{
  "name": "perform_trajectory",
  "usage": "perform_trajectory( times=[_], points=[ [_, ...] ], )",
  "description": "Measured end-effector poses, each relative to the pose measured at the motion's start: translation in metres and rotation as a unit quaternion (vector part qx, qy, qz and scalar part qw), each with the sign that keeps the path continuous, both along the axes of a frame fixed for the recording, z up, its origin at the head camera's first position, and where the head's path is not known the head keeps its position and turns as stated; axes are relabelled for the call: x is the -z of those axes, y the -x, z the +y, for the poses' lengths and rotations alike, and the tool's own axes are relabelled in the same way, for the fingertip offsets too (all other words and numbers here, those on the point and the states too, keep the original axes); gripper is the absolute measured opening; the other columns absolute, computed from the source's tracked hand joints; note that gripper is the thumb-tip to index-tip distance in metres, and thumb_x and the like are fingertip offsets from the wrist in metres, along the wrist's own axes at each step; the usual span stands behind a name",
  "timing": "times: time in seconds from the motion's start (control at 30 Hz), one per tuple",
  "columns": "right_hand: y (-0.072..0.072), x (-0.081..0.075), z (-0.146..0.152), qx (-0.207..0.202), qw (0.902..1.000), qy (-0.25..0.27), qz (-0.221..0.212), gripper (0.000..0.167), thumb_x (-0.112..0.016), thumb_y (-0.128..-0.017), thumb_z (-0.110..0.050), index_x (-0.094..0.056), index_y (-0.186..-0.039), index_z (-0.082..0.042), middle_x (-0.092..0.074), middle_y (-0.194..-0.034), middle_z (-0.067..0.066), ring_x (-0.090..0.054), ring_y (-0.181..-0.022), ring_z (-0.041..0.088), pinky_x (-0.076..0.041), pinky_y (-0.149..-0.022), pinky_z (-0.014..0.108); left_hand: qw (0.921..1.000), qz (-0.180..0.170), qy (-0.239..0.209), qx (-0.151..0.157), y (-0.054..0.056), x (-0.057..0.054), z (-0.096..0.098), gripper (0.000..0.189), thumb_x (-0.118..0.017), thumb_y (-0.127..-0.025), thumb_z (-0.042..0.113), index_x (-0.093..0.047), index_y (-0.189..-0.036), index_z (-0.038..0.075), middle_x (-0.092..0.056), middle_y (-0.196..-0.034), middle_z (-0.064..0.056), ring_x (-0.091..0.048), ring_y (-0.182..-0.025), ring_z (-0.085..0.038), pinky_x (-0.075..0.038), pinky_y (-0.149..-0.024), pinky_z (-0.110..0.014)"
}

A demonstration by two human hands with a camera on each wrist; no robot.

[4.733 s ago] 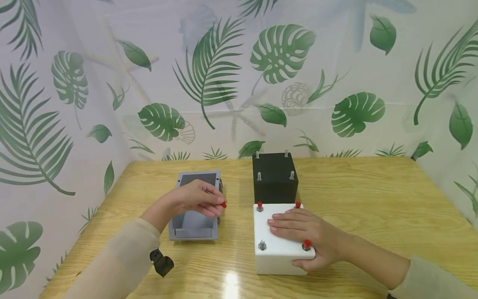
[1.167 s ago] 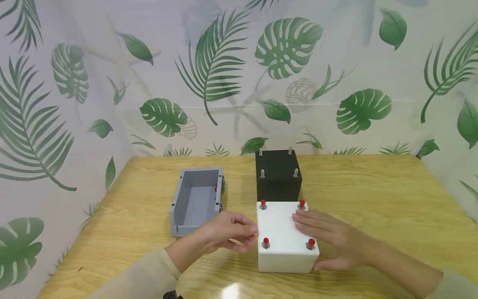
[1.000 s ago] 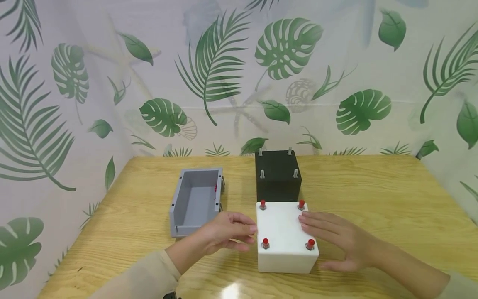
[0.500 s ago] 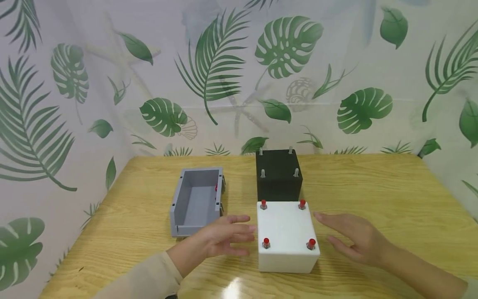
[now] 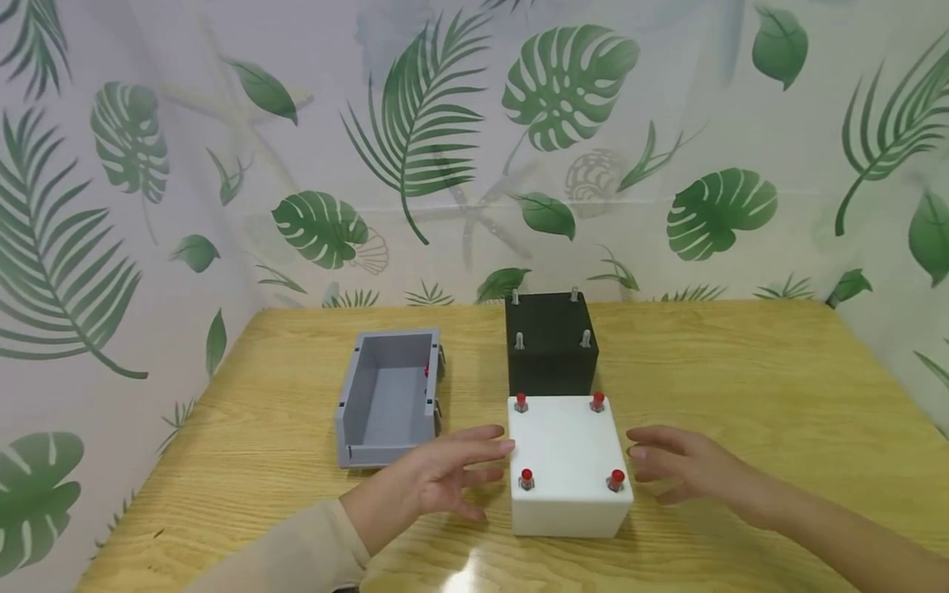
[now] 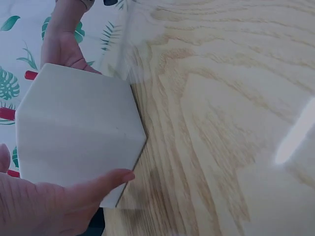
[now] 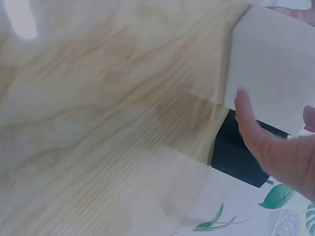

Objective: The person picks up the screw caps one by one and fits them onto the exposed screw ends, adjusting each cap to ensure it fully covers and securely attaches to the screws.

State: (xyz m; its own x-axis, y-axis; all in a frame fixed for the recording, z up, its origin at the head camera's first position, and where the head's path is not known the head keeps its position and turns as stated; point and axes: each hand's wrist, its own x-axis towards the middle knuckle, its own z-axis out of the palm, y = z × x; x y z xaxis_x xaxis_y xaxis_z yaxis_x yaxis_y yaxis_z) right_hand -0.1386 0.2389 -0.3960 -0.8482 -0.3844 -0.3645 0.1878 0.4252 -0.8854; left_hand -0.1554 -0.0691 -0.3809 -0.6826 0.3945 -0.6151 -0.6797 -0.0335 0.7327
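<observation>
A white box (image 5: 567, 449) stands on the table, with a bolt at each top corner. Each bolt wears a small red cap (image 5: 616, 476). My left hand (image 5: 437, 473) is at the box's left side with fingers apart; whether a fingertip touches it I cannot tell. To the right, my right hand (image 5: 689, 469) hovers just off the box, fingers loosely bent and holding nothing. In the left wrist view the left thumb extends along the white box (image 6: 83, 128). The right wrist view shows the right thumb in front of the white box (image 7: 275, 64).
Directly behind the white box sits a black block (image 5: 552, 346) with bare upright bolts (image 5: 520, 339). A grey open bin (image 5: 359, 453) lies to the left, with something small and red (image 5: 426, 370) at its right wall. A leaf-printed cloth (image 5: 445, 123) hangs behind the wooden table (image 5: 741, 371).
Earlier my left hand pinched a red cap near the bin; the front-left bolt now carries one. My right hand has left the box's top, moving right, and my left fingers have spread.
</observation>
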Motion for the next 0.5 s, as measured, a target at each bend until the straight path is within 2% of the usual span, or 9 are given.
perform_trajectory(
  times=[0.07,0.13,0.27,0.37,0.5],
  points=[
    [0.003,-0.003,0.000,0.012,0.9956,0.039,-0.084,0.067,-0.046,-0.099,-0.037,-0.025,-0.142,0.010,-0.040,-0.139,0.030,-0.057,-0.113,0.035,-0.054,-0.083,0.048,1.0000,-0.002,0.001,-0.008,0.000,-0.002,0.003,0.069,-0.066,-0.089,0.016,-0.029,-0.147,0.008,-0.031,-0.149,-0.020,-0.023,-0.138,-0.044,-0.018,-0.096,-0.079],
    [0.005,-0.005,-0.001,0.020,0.9870,0.075,-0.141,0.068,-0.044,-0.100,-0.039,-0.022,-0.144,0.008,-0.037,-0.141,0.030,-0.054,-0.117,0.035,-0.052,-0.087,0.051,0.9998,-0.006,-0.001,-0.019,0.000,-0.003,0.006,0.072,-0.067,-0.088,0.014,-0.027,-0.148,0.007,-0.030,-0.149,-0.021,-0.022,-0.138,-0.044,-0.018,-0.096,-0.079],
    [0.004,-0.009,-0.006,0.059,0.9580,0.154,-0.235,0.069,-0.045,-0.099,-0.039,-0.016,-0.147,0.001,-0.028,-0.145,0.031,-0.050,-0.118,0.035,-0.048,-0.092,0.055,0.9992,-0.013,-0.004,-0.037,0.000,-0.003,0.009,0.076,-0.067,-0.087,0.012,-0.023,-0.148,0.004,-0.028,-0.149,-0.024,-0.023,-0.138,-0.044,-0.016,-0.096,-0.079],
    [0.001,-0.012,-0.012,0.096,0.9396,0.186,-0.271,0.071,-0.049,-0.097,-0.039,-0.014,-0.148,-0.003,-0.028,-0.145,0.028,-0.049,-0.117,0.034,-0.046,-0.094,0.056,0.9987,-0.018,-0.006,-0.047,0.000,-0.003,0.011,0.077,-0.067,-0.087,0.011,-0.022,-0.149,0.004,-0.027,-0.149,-0.025,-0.023,-0.138,-0.044,-0.017,-0.096,-0.079],
    [0.000,-0.016,-0.022,0.131,0.9343,0.189,-0.273,0.074,-0.055,-0.095,-0.035,-0.013,-0.147,-0.003,-0.031,-0.145,0.025,-0.044,-0.121,0.035,-0.047,-0.092,0.056,0.9981,-0.019,0.000,-0.059,-0.002,-0.004,0.013,0.077,-0.068,-0.086,0.010,-0.023,-0.148,0.004,-0.027,-0.150,-0.024,-0.020,-0.138,-0.045,-0.018,-0.095,-0.079]
  ],
)
